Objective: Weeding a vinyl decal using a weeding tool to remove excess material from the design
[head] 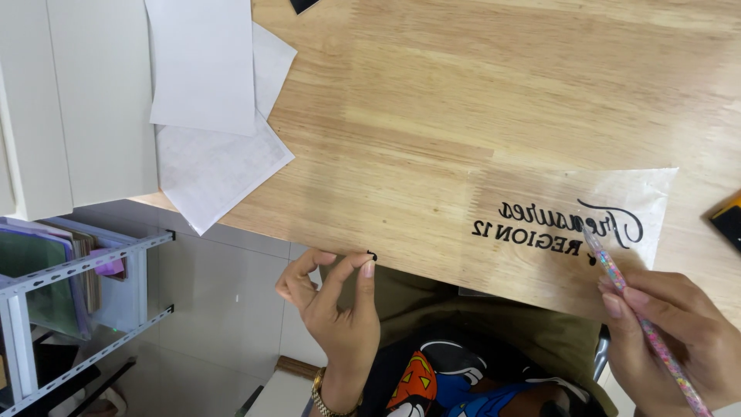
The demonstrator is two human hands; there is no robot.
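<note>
We are looking down at a pale wooden counter [432, 116] with both of our hands at its near edge. Our right hand [679, 347] is closing its grip on a slim, speckled, pastel-coloured pen tool [641, 316], thumb and fingers wrapping the shaft while its tip is resting on a clear film sheet [563, 232] lying flat on the counter. That sheet is carrying black lettering, a cursive line above a line of block letters, and the tip is touching it just beside the lower right end of the lettering. Our left hand [332, 301] is hovering at the counter's edge, well apart from the sheet, with thumb and forefinger pinching a tiny black scrap [372, 254] and the other fingers curling in; a gold bracelet [324, 398] is sitting on that wrist. Farther to the left, several white paper sheets [212, 108] are overlapping each other and hanging slightly over the counter's edge, beside a white boxy unit [69, 100]. Below that, a metal shelf rack [85, 309] is holding coloured folders, standing on a pale tiled floor [224, 309]. A dark yellow-edged object [727, 218] is peeking in at the right border.
</note>
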